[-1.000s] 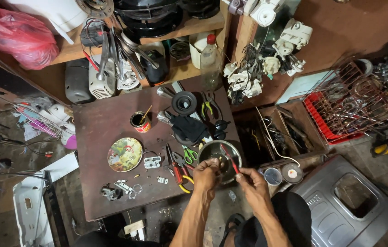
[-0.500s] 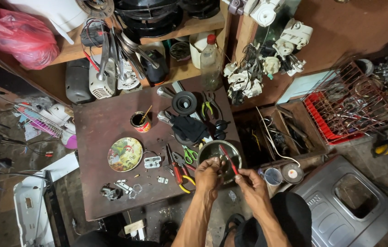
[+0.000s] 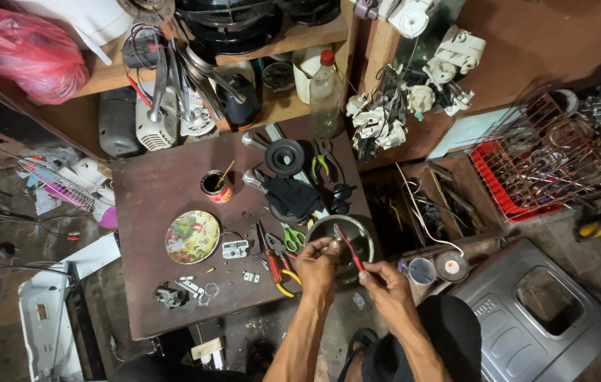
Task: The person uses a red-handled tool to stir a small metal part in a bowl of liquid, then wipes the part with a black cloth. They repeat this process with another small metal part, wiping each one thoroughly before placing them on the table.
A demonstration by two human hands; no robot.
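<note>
Head view showed little change from half a second earlier: both hands stayed over the metal bowl at the near edge of the brown table. Work on the small part continued. The left hand pinched a small part, too small to identify, between its fingertips. The right hand gripped a red-handled tool, angled up toward that part. Pliers lay just beside the left hand.

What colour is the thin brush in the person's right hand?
The brush held in the right hand has a red handle, seen from the head camera.
</note>
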